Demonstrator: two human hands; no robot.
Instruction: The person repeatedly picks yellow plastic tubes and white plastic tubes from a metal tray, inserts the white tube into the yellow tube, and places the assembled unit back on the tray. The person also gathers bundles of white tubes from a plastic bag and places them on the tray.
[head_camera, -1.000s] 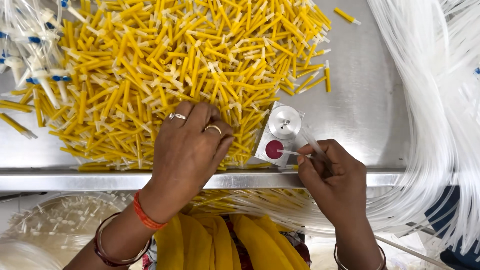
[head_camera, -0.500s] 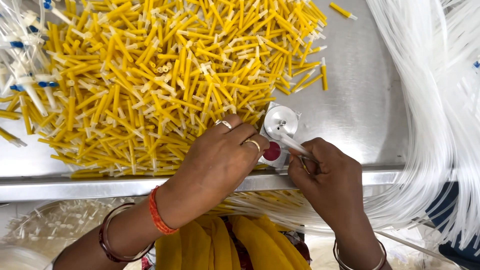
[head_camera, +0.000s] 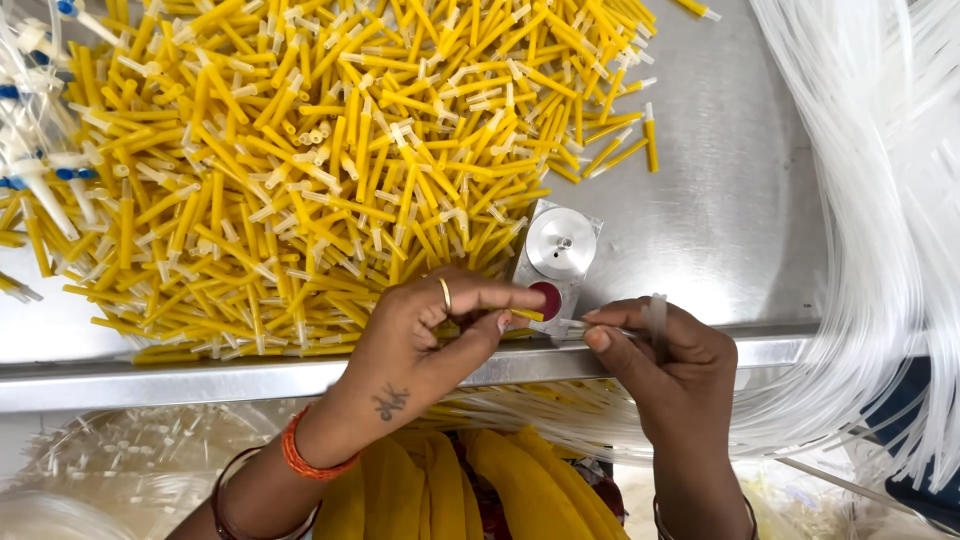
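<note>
At the far upper left of the frame lies a tangle of clear parts with blue fittings (head_camera: 40, 150), kept apart from the main stock. Next to it, a broad heap of yellow tube pieces with white tips (head_camera: 330, 170) covers the upper left and middle of the steel table (head_camera: 720, 230), spread loose, probably so that single pieces are easy to pick from its near edge.

Low in the centre, the left hand (head_camera: 430, 335), with a ring on one finger, is closed in a pinch on one yellow tube piece (head_camera: 525, 315), its point aimed rightward. Just beyond the fingertips stands a small metal fixture with a round silver disc and a red button (head_camera: 555, 260), close to the table's front edge, where both hands can reach it. The right hand (head_camera: 665, 365) grips the end of a thin clear tube (head_camera: 657, 312) between thumb and fingers and meets the yellow piece end to end, so the two seem lined up for joining. At the far right, a thick sheaf of clear tubing (head_camera: 870, 200) hangs over the table edge.

A second ago the left hand lay flat on the heap; half a second ago it was moving toward the fixture; now it meets the right hand.
</note>
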